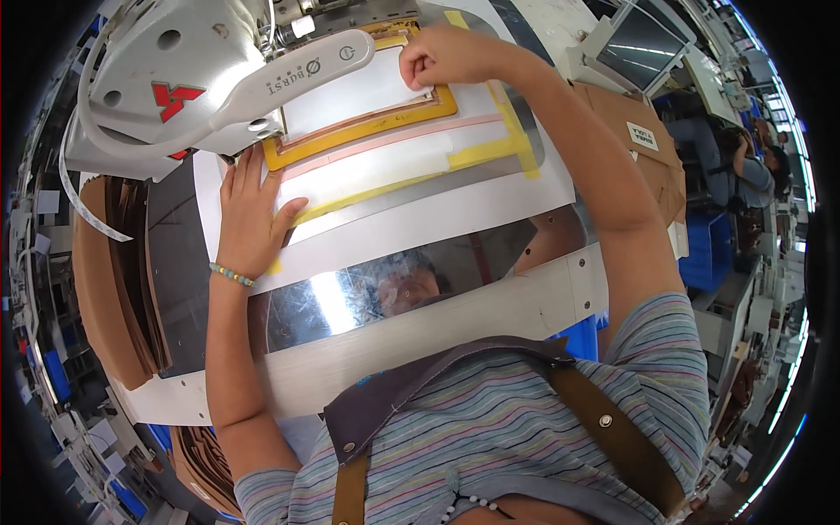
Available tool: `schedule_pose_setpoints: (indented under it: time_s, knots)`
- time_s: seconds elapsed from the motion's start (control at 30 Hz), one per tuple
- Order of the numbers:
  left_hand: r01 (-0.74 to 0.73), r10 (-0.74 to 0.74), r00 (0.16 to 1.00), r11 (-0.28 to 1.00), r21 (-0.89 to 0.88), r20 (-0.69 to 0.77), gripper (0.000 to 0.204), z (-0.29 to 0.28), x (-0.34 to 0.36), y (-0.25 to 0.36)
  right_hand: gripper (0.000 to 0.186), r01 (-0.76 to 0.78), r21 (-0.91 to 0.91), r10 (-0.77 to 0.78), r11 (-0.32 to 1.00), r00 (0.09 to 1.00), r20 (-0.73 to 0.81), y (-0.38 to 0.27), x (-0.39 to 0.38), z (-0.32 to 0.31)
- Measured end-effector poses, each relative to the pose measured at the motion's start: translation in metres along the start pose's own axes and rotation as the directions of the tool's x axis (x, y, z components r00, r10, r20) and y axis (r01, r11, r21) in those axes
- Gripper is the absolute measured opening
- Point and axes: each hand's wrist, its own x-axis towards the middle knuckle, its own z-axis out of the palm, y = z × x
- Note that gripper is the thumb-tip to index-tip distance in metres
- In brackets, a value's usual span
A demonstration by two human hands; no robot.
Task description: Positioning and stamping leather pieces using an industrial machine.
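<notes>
A yellow frame (pixel 367 134) with a brownish inner edge lies under the sewing machine, around a white panel (pixel 337 101). My left hand (pixel 249 210) rests with its fingers stretched and thumb apart at the frame's near left corner, fingertips close to the machine. At the frame's right side, my right hand (pixel 446 57) is closed, knuckles up, over the panel's edge. What its curled fingers hold, if anything, is hidden. Beneath the frame lies a white sheet (pixel 394 179) bordered with yellow tape (pixel 518 131) and a pink strip.
The sewing machine head (pixel 166 79) fills the upper left, with a grey elongated lamp (pixel 297 77) reaching over the frame. A shiny metal plate (pixel 385 293) lies nearer me. Brown folded pieces (pixel 109 280) stand at left; brown cardboard (pixel 634 131) and a screen (pixel 639 44) are at right.
</notes>
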Motion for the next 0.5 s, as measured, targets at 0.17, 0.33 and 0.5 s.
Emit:
schedule_pose_setpoints:
  time_s: [0.17,0.33,0.5]
  knots:
    - [0.013,-0.013,1.000,1.000,-0.016,0.015,0.074,-0.001,0.001,0.003,0.005,0.008,-0.024,-0.008,1.000,1.000,-0.003,-0.001,-0.010,0.010]
    - [0.001,-0.001,1.000,1.000,-0.028,0.007,0.074,0.001,0.000,0.003,0.004,-0.040,-0.078,0.047,0.996,0.995,0.090,-0.005,-0.004,0.004]
    - [0.012,-0.012,1.000,1.000,-0.023,0.014,0.074,-0.001,0.000,0.003,0.006,-0.068,-0.167,0.093,0.984,0.985,0.148,-0.019,0.004,0.002]
